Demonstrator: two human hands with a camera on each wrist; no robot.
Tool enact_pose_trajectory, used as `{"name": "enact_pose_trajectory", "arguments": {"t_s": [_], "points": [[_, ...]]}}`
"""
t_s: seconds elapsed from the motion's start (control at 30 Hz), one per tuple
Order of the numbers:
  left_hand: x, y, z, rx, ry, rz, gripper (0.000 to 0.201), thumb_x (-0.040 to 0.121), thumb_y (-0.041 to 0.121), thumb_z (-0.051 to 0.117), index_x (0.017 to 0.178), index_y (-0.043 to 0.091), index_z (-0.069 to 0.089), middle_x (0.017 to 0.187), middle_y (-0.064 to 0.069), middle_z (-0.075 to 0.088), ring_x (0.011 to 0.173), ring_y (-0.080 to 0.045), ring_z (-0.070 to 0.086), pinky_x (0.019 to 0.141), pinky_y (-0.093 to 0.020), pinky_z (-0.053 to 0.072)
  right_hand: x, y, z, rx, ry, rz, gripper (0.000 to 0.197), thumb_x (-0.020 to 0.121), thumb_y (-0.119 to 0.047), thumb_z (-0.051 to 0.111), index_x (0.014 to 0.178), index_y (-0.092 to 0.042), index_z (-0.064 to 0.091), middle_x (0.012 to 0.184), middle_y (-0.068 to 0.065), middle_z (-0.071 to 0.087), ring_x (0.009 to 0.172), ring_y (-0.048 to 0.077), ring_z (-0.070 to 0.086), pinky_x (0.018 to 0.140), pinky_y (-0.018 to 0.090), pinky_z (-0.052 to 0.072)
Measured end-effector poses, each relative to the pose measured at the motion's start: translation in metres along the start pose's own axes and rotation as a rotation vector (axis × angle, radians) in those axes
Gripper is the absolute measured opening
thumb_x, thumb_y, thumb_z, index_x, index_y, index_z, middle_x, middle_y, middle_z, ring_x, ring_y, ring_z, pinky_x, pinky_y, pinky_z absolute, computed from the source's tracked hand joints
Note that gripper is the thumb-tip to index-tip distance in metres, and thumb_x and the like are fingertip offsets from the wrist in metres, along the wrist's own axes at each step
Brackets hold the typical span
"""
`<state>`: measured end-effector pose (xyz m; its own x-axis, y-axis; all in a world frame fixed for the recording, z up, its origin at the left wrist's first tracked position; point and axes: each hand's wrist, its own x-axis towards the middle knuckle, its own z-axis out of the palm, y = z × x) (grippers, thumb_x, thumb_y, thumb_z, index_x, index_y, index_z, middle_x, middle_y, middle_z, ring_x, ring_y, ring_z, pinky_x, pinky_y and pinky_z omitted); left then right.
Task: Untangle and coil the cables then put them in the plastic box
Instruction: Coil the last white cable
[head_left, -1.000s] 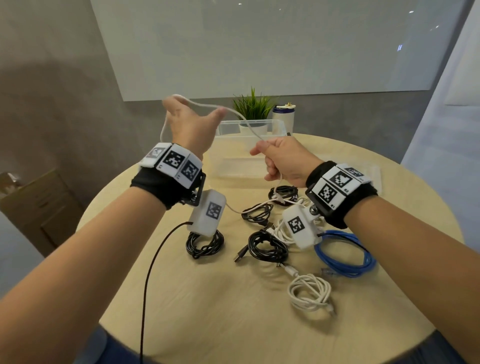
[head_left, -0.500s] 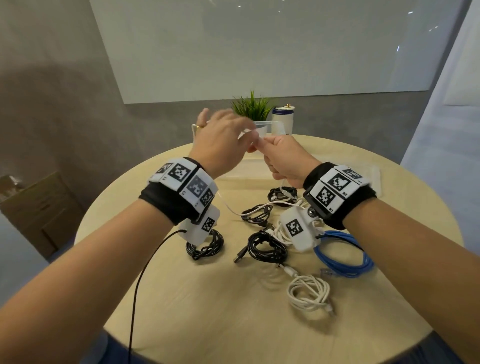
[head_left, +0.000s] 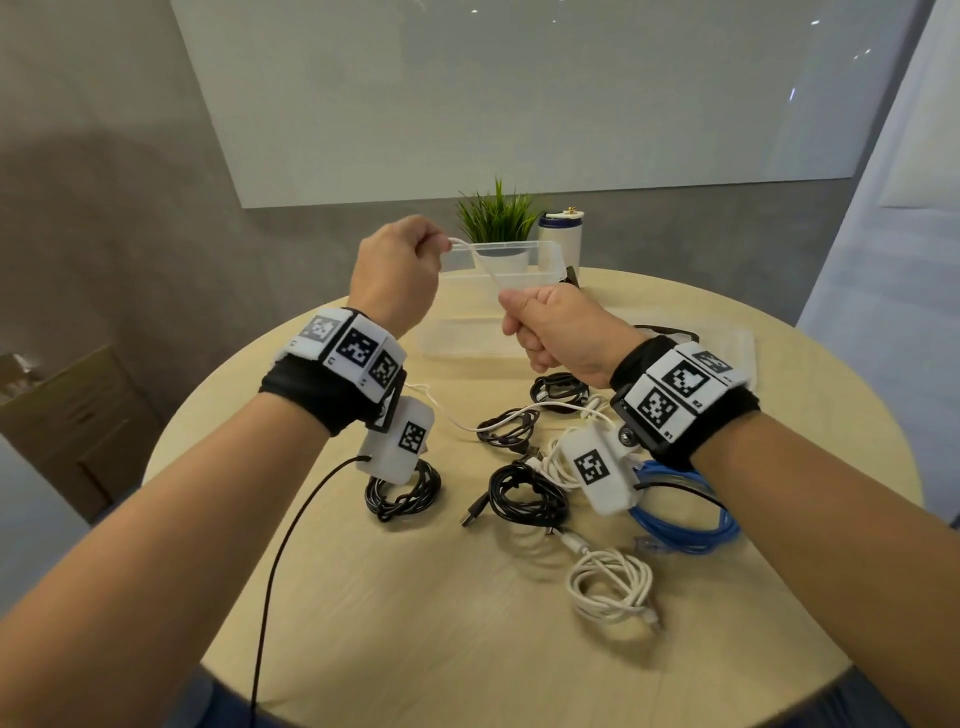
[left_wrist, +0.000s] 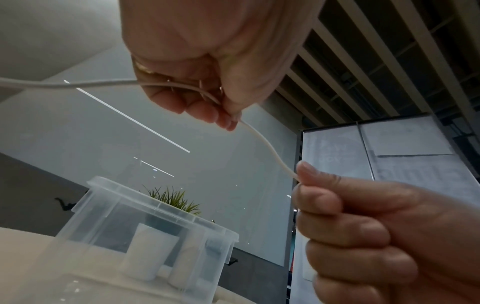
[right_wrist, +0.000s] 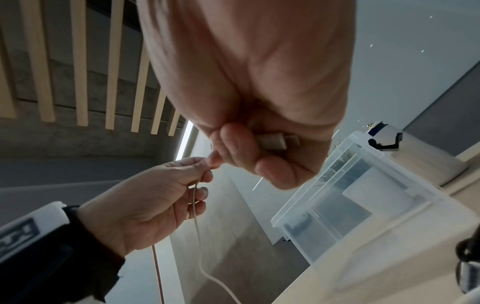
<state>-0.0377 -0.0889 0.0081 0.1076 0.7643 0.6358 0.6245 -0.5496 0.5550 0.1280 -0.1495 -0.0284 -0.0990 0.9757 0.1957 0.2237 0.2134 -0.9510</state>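
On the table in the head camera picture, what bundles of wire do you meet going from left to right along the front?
Black coiled cable → black cable with a plug → white coiled cable → blue coiled cable.

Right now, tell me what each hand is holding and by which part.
Both hold one white cable. The right hand grips it at its plug end; the left hand pinches the cord farther along, the rest trailing down to the table.
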Motion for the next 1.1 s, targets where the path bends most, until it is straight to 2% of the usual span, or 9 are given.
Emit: {"name": "enact_pose_trajectory", "arguments": {"t_s": [0.13, 0.33, 0.43, 0.53, 0.7, 0.8, 0.87, 1.0, 1.1], "points": [[-0.001, -0.008, 0.004, 0.050, -0.050, -0.057, 0.021, 0.096, 0.021, 0.049, 0.097, 0.018, 0.070, 0.091, -0.004, 0.068, 0.083, -0.028, 0.062, 0.076, -0.037, 0.052, -0.004, -0.007, -0.002, 0.142, 0.008, -0.016, 0.043, 0.103, -0.033, 0.040, 0.068, -0.010, 0.050, 0.049, -0.001, 0.033, 0.043, 0.012, 0.026, 0.047, 0.027, 0.026], [-0.023, -0.003, 0.018, 0.203, -0.460, 0.081, 0.026, 0.098, 0.028, 0.051, 0.114, 0.017, 0.069, 0.075, 0.006, 0.061, 0.064, 0.001, 0.053, 0.066, -0.021, 0.040, 0.000, -0.020, -0.007, 0.457, 0.145, -0.138, 0.031, 0.105, -0.018, 0.037, 0.088, -0.007, 0.060, 0.064, 0.000, 0.054, 0.056, 0.011, 0.051, 0.054, 0.022, 0.043], [-0.034, 0.008, 0.021, 0.223, -0.684, 0.157, 0.030, 0.099, 0.028, 0.049, 0.125, 0.023, 0.062, 0.070, 0.009, 0.059, 0.064, 0.002, 0.052, 0.063, -0.018, 0.038, 0.004, -0.019, -0.010, 0.552, 0.202, -0.168, 0.028, 0.105, -0.016, 0.035, 0.098, -0.005, 0.060, 0.087, 0.008, 0.066, 0.083, 0.019, 0.066, 0.078, 0.028, 0.056], [-0.036, 0.013, 0.017, 0.251, -0.770, 0.192, 0.028, 0.098, 0.031, 0.051, 0.122, 0.026, 0.063, 0.066, 0.013, 0.054, 0.062, 0.000, 0.051, 0.060, -0.014, 0.037, 0.009, -0.010, -0.014, 0.379, 0.284, -0.153, 0.026, 0.105, -0.017, 0.036, 0.103, -0.009, 0.061, 0.108, 0.007, 0.066, 0.110, 0.020, 0.063, 0.097, 0.033, 0.051], [-0.025, 0.011, -0.004, 0.245, -0.643, 0.205, 0.020, 0.095, 0.036, 0.054, 0.091, 0.021, 0.068, 0.056, 0.011, 0.045, 0.045, -0.003, 0.039, 0.044, -0.011, 0.029, 0.008, 0.000, -0.022, -0.200, 0.185, -0.083, 0.023, 0.102, -0.017, 0.043, 0.096, -0.014, 0.064, 0.093, 0.003, 0.070, 0.090, 0.013, 0.067, 0.084, 0.028, 0.051], [-0.015, 0.012, -0.014, 0.200, -0.512, 0.227, 0.020, 0.093, 0.035, 0.058, 0.085, 0.019, 0.066, 0.056, 0.010, 0.046, 0.042, -0.002, 0.038, 0.043, -0.009, 0.031, 0.001, -0.006, -0.019, -0.156, 0.019, -0.013, 0.026, 0.104, -0.018, 0.040, 0.097, -0.008, 0.063, 0.075, 0.005, 0.068, 0.067, 0.016, 0.066, 0.066, 0.023, 0.052], [-0.010, 0.013, -0.017, 0.125, -0.398, 0.219, 0.020, 0.090, 0.035, 0.062, 0.082, 0.018, 0.067, 0.057, 0.010, 0.049, 0.041, 0.000, 0.039, 0.043, -0.007, 0.031, -0.002, -0.010, -0.015, -0.135, -0.025, -0.012, 0.033, 0.105, -0.025, 0.036, 0.098, -0.007, 0.063, 0.061, 0.000, 0.054, 0.052, 0.012, 0.051, 0.055, 0.020, 0.045], [-0.003, 0.013, -0.020, 0.005, -0.171, 0.193, 0.020, 0.090, 0.036, 0.063, 0.090, 0.019, 0.073, 0.058, 0.006, 0.053, 0.052, -0.009, 0.045, 0.050, -0.012, 0.037, -0.008, -0.011, -0.010, -0.006, -0.120, 0.020, 0.042, 0.104, -0.039, 0.033, 0.076, -0.012, 0.050, 0.051, -0.006, 0.029, 0.044, 0.010, 0.027, 0.049, 0.024, 0.034], [-0.006, 0.008, -0.014, 0.038, -0.155, 0.171, 0.028, 0.095, 0.035, 0.056, 0.104, 0.015, 0.073, 0.065, 0.006, 0.057, 0.054, -0.004, 0.048, 0.051, -0.005, 0.036, -0.011, -0.017, -0.010, 0.180, -0.135, -0.026, 0.043, 0.105, -0.036, 0.033, 0.068, -0.016, 0.043, 0.049, -0.007, 0.027, 0.042, 0.011, 0.024, 0.047, 0.025, 0.030]]}}
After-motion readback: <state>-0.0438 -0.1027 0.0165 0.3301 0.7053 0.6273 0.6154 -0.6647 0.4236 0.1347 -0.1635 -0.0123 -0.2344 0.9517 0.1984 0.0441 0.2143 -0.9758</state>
